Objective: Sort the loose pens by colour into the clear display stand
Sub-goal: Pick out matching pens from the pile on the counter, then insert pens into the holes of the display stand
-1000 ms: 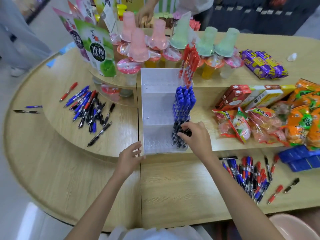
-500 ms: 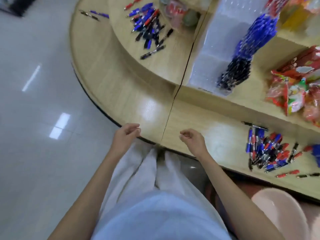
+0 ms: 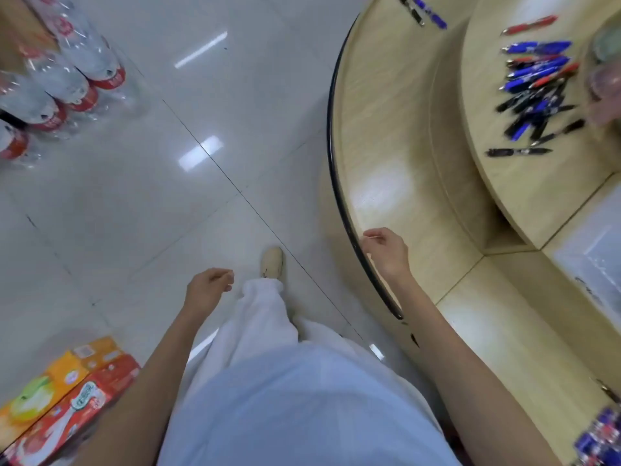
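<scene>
I see both hands empty, fingers loosely curled: left hand (image 3: pixel 210 290) over open floor (image 3: pixel 134 203) beside the worktop (image 3: pixel 386 129), right hand (image 3: pixel 386 252) above its curved black edge. Loose pens (image 3: pixel 537 92) lie blurred on the worktop's upper tier; the clear display stand (image 3: pixel 593 260) is cut off at its far side.

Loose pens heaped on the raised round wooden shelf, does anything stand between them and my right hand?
Nothing visible does. The right hand hangs empty over the lower wooden tier; only bare wood and the step up to the raised shelf separate it from the blue, red and black pens.
</scene>
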